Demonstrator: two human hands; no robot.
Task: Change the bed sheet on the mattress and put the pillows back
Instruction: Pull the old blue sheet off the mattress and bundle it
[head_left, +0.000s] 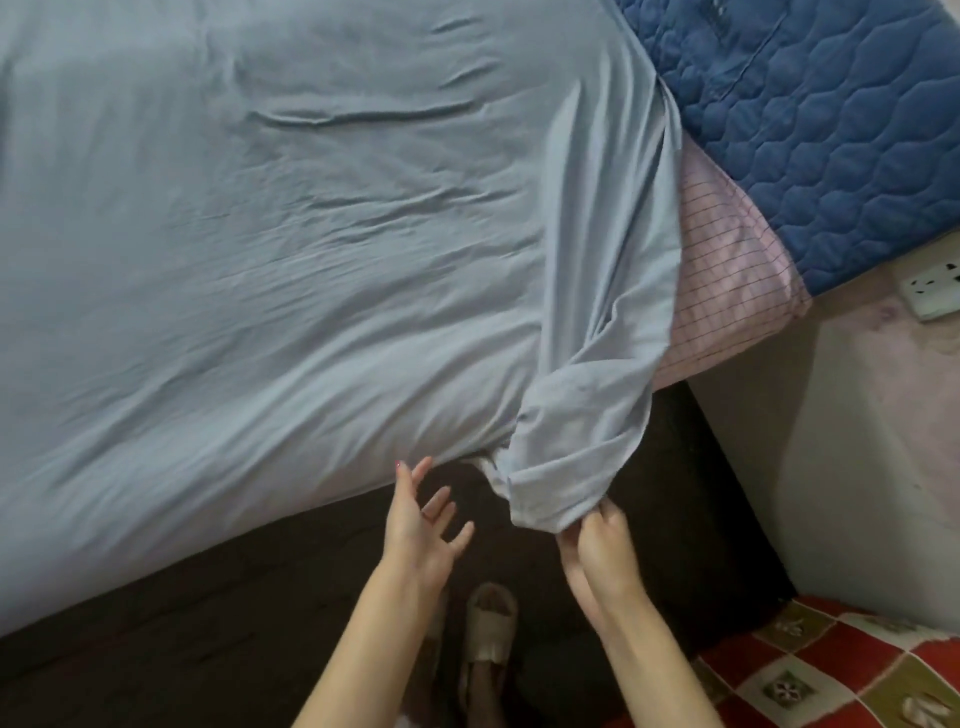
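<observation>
At mattress corner, right hand (597, 540) pinches bed sheet (311, 234) — left hand (421, 519) spread, empty.

Bed sheet (311, 234): soft matt cloth, creased. Quilt (841, 119): stitched, padded blue fabric. Floor tiles (841, 675): glossy, patterned.

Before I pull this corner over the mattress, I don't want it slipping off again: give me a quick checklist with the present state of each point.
1. Right hand grips the sheet corner: ok.
2. Left hand on the sheet: not ok, open and free.
3. Corner over the pink checked mattress: not ok, still bare.
4. Light blue sheet lying flat: not ok, wrinkled.
5. Elastic in the hem: cannot tell.
</observation>
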